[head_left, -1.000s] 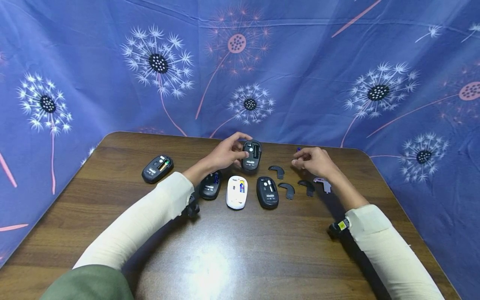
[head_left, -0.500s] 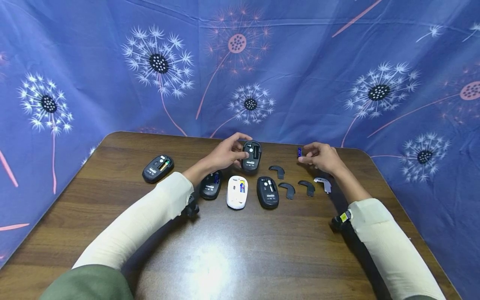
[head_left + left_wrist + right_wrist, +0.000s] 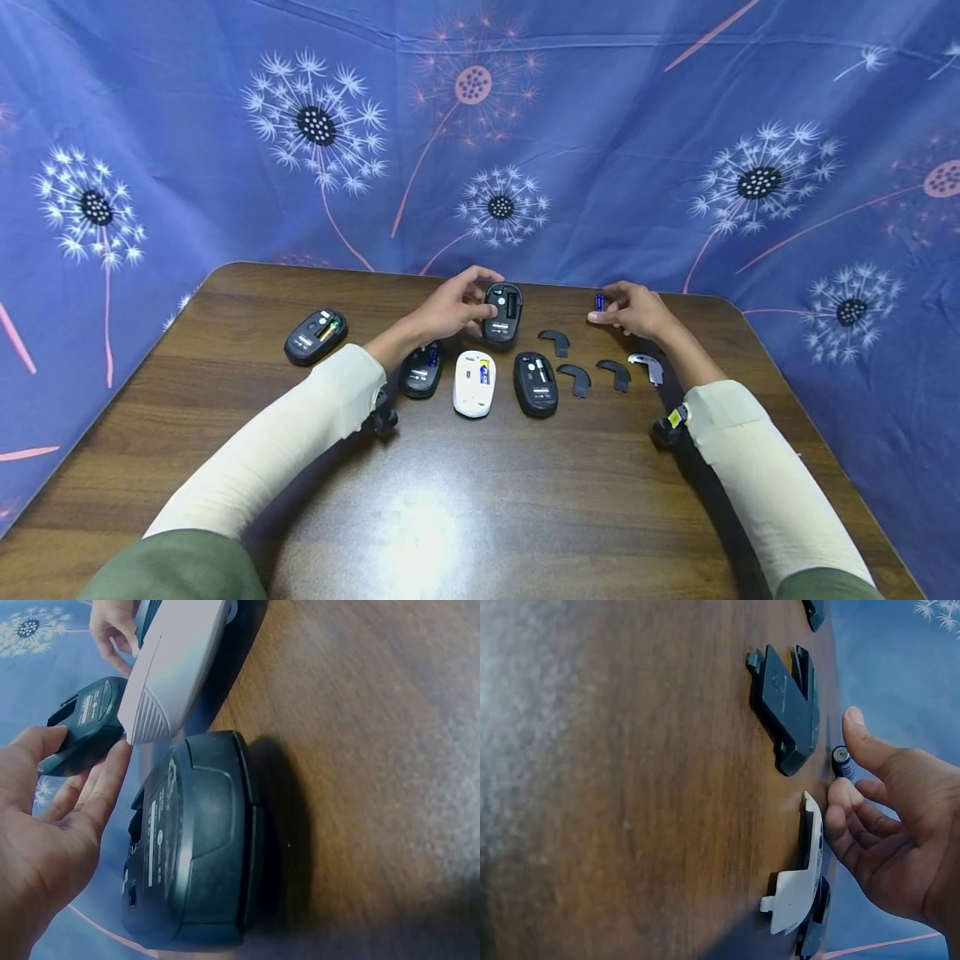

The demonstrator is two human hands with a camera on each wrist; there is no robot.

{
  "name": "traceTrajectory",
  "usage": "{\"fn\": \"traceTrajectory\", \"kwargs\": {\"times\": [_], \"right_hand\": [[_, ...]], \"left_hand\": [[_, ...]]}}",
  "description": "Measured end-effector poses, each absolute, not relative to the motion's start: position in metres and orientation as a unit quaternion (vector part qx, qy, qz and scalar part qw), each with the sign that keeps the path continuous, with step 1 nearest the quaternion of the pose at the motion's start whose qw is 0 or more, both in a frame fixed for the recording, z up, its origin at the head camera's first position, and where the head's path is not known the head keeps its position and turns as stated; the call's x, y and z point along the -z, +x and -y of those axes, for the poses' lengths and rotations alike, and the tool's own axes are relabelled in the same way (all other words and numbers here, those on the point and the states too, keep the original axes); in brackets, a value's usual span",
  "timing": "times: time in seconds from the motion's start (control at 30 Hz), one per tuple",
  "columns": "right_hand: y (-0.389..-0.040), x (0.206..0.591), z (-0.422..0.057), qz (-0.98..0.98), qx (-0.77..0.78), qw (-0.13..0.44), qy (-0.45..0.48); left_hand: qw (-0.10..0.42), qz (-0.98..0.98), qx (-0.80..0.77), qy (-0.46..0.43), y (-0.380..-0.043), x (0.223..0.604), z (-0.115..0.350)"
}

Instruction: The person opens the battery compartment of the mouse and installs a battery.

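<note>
My left hand [image 3: 450, 307] holds a black computer mouse [image 3: 504, 313] by its side, underside towards me, its battery slot bare and dark. In the left wrist view, thumb and fingers grip the same mouse [image 3: 90, 720]. My right hand [image 3: 637, 312] is at a blue battery [image 3: 599, 302] near the table's back edge. In the right wrist view, that battery [image 3: 841, 762] shows its end between thumb and fingertips. The thumb looks apart from it; whether a fingertip touches it is unclear.
More upturned mice stand on the table [image 3: 480, 500]: a white mouse [image 3: 474, 385] with a battery, and black mice left [image 3: 316, 337], centre-left [image 3: 422, 371] and centre [image 3: 535, 385]. Curved black covers [image 3: 553, 342] and one white cover [image 3: 647, 368] lie right. A blue curtain [image 3: 585, 142] hangs behind.
My right hand has drawn back from over the battery, uncovering it, then shifted slightly left, thumb beside it. The battery has hardly moved. My left hand and its mouse stay put.
</note>
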State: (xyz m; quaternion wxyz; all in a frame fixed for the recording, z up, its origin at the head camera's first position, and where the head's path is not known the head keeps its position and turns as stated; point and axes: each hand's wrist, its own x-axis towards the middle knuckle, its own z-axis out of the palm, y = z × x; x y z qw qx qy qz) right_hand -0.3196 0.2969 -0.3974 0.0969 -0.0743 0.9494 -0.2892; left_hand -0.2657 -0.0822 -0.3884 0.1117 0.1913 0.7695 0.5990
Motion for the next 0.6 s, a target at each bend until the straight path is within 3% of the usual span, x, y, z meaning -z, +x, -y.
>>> {"fn": "traceTrajectory", "kwargs": {"times": [0.6], "right_hand": [[-0.325, 0.406, -0.287, -0.967, 0.232, 0.083, -0.071]], "left_hand": [[0.119, -0.767, -0.6, 0.195, -0.265, 0.39, 0.078]]}}
